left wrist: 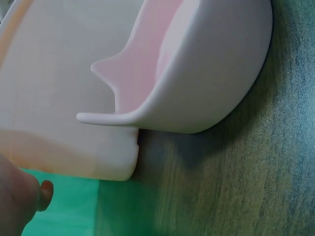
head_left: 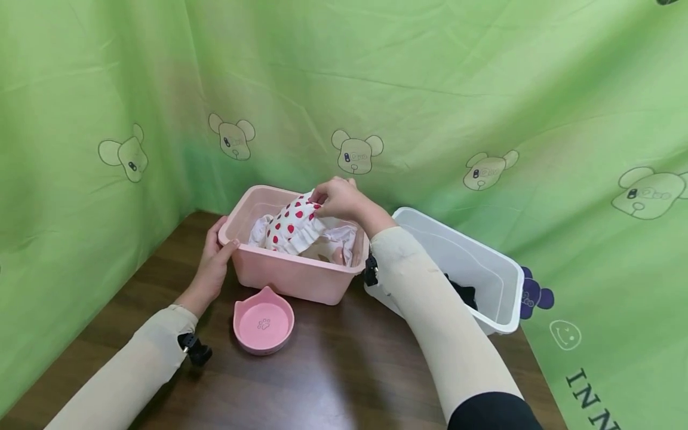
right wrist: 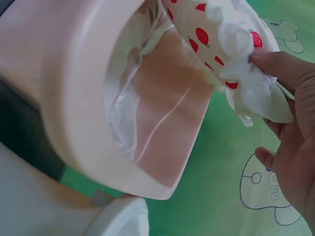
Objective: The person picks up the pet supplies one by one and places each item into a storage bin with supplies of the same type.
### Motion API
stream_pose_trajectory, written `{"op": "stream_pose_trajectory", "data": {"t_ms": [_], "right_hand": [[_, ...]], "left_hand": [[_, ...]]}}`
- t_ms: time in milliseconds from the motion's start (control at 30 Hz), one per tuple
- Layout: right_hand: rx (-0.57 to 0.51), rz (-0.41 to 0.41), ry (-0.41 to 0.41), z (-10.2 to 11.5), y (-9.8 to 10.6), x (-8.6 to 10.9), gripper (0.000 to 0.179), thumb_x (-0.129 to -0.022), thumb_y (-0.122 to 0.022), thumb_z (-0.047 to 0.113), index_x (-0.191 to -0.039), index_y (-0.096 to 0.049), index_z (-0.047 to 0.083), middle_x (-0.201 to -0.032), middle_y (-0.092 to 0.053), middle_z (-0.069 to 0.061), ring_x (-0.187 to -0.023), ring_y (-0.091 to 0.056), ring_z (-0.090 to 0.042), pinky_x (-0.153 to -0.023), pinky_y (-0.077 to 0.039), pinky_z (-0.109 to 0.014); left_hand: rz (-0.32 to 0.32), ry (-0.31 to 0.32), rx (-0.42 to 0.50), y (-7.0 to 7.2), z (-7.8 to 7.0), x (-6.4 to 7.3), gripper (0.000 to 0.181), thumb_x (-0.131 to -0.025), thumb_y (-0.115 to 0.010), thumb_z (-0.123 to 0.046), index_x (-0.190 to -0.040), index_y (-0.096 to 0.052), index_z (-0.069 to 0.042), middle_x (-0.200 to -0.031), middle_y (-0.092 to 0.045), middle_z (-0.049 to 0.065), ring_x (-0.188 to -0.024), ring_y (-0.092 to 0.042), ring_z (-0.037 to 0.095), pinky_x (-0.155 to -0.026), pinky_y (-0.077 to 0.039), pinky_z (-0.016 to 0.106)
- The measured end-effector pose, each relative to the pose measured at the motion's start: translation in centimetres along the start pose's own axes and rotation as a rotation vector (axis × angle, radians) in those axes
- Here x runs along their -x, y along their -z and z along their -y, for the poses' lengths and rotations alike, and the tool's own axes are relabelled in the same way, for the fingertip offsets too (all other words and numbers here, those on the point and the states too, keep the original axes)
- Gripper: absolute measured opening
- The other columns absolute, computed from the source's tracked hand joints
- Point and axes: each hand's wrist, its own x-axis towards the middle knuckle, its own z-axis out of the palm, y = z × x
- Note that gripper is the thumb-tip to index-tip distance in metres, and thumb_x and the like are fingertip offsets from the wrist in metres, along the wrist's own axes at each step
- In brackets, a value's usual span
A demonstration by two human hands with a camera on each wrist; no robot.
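Red strawberries dotted a frilled white cloth (head_left: 292, 227) that a person's right hand (head_left: 341, 200) pinched between thumb and fingers, its upper end raised over the pink bin (head_left: 290, 275) and its lower part dipping inside the rim. The left hand (head_left: 209, 267) gripped the pink bin's left front corner, thumb at the rim, apparently to keep it from shifting. The pinch near one end seemed to suit limp material, letting the rest drape toward the pale fabric (head_left: 346, 239) lying in the pink bin. To the pink bin's right stood a white bin (head_left: 484, 263) with a black item (head_left: 462, 291) inside, perhaps set close for easy reach. Just in front of the pink bin, a cat-eared bowl (head_left: 263, 334) sat on the brown worktop (head_left: 301, 382).
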Motion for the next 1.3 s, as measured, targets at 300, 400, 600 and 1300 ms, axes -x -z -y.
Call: {"op": "stream_pose_trajectory", "data": {"t_ms": [300, 400, 600, 1300], "right_hand": [[-0.021, 0.047, 0.021, -0.8, -1.1, 0.9, 0.027, -0.084, -0.082, 0.024, -0.110, -0.077, 0.020, -0.106, -0.076, 0.006, -0.107, -0.051, -0.018, -0.103, -0.027, -0.045], [-0.022, 0.043, 0.025, -0.9, -1.1, 1.0, 0.027, -0.085, -0.081, 0.023, -0.111, -0.077, 0.021, -0.107, -0.076, 0.007, -0.108, -0.051, -0.018, -0.104, -0.027, -0.045], [-0.034, 0.066, 0.018, -1.3, -1.1, 1.4, 0.029, -0.084, -0.081, 0.024, -0.113, -0.077, 0.021, -0.109, -0.076, 0.006, -0.111, -0.053, -0.019, -0.106, -0.027, -0.045], [-0.239, 0.074, 0.007, -1.2, -1.0, 4.1, 0.034, -0.090, -0.078, 0.021, -0.123, -0.072, 0.012, -0.121, -0.071, -0.004, -0.128, -0.057, -0.032, -0.109, -0.045, -0.049]], "left_hand": [[0.000, 0.018, 0.005, 0.2, 0.5, 0.6, 0.064, -0.105, -0.044, 0.000, -0.162, -0.015, -0.005, -0.165, -0.025, 0.014, -0.150, -0.027, 0.029, -0.111, -0.030, 0.014], [0.002, 0.014, 0.000, 0.2, 0.3, 0.7, 0.064, -0.105, -0.044, 0.000, -0.162, -0.015, -0.006, -0.165, -0.024, 0.014, -0.150, -0.027, 0.029, -0.112, -0.030, 0.014], [-0.002, 0.011, 0.005, 0.2, 0.0, 0.5, 0.065, -0.105, -0.044, 0.000, -0.162, -0.014, -0.006, -0.166, -0.024, 0.014, -0.150, -0.026, 0.029, -0.113, -0.029, 0.015], [-0.015, 0.022, 0.025, 0.7, 0.1, 0.5, 0.065, -0.105, -0.044, -0.001, -0.163, -0.012, -0.005, -0.165, -0.023, 0.016, -0.150, -0.026, 0.027, -0.114, -0.030, 0.015]]}}
